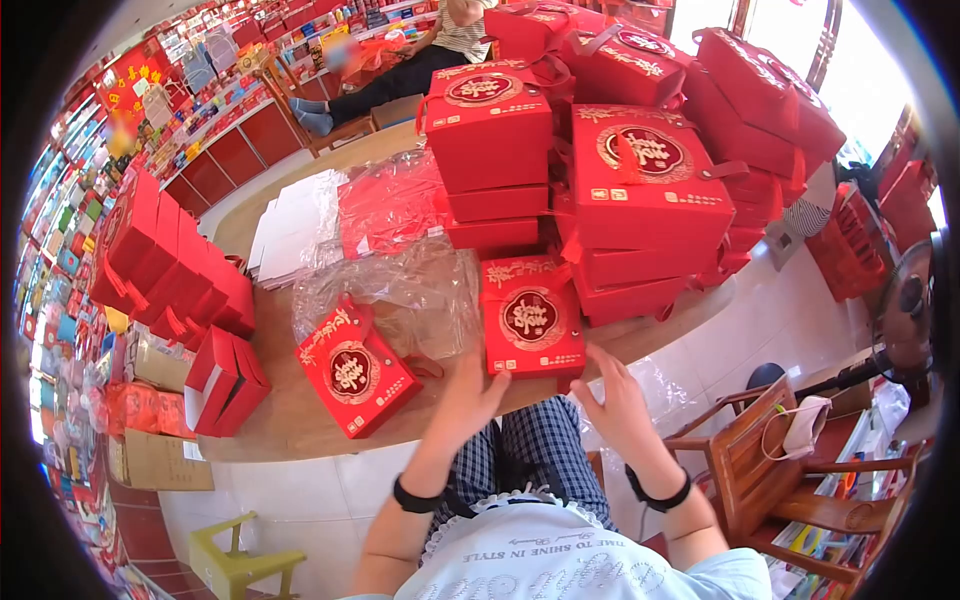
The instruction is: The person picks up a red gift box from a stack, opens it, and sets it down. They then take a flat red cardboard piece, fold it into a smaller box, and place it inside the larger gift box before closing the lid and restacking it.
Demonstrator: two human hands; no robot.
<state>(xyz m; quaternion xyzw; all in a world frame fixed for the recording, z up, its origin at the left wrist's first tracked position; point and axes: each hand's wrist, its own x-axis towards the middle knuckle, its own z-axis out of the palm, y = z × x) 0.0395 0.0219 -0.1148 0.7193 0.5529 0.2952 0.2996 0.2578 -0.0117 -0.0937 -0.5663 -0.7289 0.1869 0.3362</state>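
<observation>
In front of me on the wooden table lies a red gift box (531,350) with a dark round emblem and gold characters. My left hand (468,402) is at its lower left corner, fingers stretched out and thumb apart. At the lower right corner is my right hand (612,398), its fingers spread. Both hands are very close to the box or lightly touching it; neither is wrapped round it. Left of it a second red box (358,375) lies at an angle, with a ribbon handle. Behind that is crumpled clear plastic wrap (400,300).
Tall stacks of red boxes (640,210) stand at the back right. More boxes (170,260) stand at the left edge. White flat sheets (300,225) and red flat pieces (390,205) lie behind. A wooden chair (760,450) is at right; a person's legs (390,95) show beyond the table.
</observation>
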